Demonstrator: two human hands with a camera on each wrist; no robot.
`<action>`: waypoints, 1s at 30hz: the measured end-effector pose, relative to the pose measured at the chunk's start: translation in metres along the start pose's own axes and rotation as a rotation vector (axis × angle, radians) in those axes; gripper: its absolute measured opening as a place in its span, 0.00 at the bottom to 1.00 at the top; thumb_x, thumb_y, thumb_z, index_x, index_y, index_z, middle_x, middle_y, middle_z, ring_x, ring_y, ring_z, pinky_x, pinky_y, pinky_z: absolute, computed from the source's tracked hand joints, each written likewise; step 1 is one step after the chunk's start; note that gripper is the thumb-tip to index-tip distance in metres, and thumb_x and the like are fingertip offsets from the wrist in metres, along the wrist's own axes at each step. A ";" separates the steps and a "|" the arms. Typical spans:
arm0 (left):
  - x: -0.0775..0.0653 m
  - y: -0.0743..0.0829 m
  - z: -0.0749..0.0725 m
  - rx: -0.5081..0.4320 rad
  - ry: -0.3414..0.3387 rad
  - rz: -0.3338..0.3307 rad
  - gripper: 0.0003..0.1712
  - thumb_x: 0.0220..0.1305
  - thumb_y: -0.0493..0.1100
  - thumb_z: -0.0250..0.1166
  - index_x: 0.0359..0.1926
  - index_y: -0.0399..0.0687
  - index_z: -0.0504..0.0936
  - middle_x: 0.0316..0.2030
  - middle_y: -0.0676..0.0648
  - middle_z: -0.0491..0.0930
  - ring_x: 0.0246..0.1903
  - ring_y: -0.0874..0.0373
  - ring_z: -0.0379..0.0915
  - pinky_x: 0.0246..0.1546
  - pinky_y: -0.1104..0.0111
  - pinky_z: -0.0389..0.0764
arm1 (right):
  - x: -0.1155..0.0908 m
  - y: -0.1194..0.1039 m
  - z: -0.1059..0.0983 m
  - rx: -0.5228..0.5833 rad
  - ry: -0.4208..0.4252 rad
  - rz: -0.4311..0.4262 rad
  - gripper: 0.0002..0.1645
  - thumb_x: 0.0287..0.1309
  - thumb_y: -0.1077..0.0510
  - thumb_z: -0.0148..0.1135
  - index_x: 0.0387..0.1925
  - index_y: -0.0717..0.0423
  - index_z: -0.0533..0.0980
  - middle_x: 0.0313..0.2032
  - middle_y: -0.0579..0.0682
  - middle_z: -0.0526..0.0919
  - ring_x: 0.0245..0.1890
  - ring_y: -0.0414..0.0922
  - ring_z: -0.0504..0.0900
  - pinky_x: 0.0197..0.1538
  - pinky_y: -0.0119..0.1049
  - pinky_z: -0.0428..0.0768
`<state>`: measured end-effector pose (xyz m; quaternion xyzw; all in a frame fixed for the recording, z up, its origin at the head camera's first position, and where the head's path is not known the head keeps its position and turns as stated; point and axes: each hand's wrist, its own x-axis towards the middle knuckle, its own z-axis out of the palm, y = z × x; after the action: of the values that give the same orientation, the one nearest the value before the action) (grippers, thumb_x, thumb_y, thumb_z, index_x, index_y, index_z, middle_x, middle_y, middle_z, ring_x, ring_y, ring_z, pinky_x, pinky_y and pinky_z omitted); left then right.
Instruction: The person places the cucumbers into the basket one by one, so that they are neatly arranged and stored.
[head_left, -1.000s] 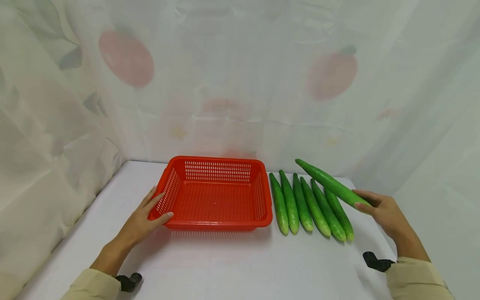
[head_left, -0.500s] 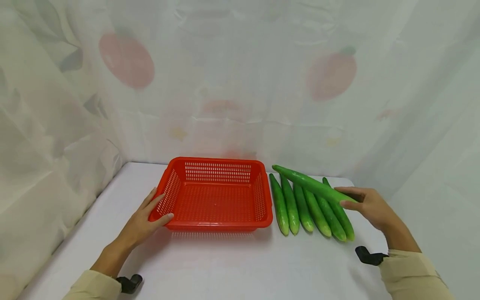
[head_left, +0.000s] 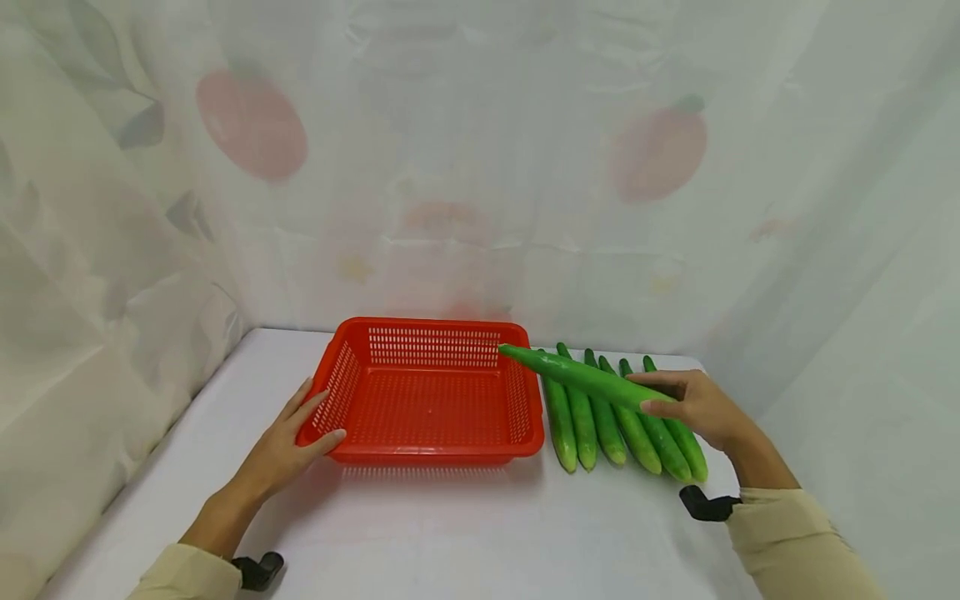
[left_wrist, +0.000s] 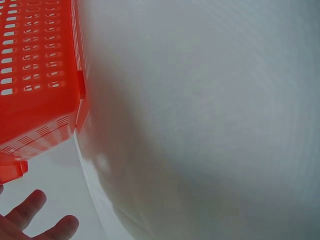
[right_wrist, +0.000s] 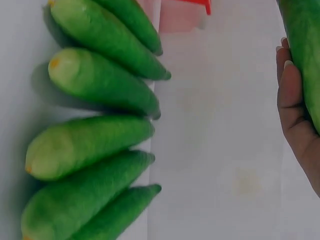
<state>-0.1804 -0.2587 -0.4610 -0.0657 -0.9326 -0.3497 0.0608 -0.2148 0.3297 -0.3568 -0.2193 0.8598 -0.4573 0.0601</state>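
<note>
My right hand grips a long green cucumber near its thick end, thumb on the near side. The cucumber is raised above a row of several cucumbers, and its thin tip overlaps the right rim of a red plastic basket. In the right wrist view, fingers curl against the held cucumber, which is cut off by the frame edge. At the basket's left front corner rests my left hand, its fingers spread along the side. Fingertips show below the basket in the left wrist view.
A white table carries the basket and the cucumbers, which lie side by side just right of it. White printed sheeting stands behind the table, and more sheeting hangs along the left side.
My right hand has moved left with the cucumber, carrying its tip from above the row to over the basket's right rim. The left hand and the basket have stayed in place.
</note>
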 end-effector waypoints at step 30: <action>-0.001 -0.001 0.000 0.000 -0.004 -0.018 0.49 0.60 0.65 0.63 0.74 0.51 0.56 0.75 0.49 0.40 0.66 0.33 0.49 0.50 0.35 0.66 | 0.078 -0.031 0.100 0.039 -0.204 -0.035 0.21 0.58 0.58 0.67 0.54 0.51 0.80 0.47 0.47 0.82 0.44 0.47 0.77 0.46 0.42 0.78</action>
<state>-0.1798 -0.2595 -0.4615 -0.0580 -0.9333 -0.3500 0.0558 -0.2440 0.2048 -0.3819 -0.2784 0.8362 -0.4502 0.1434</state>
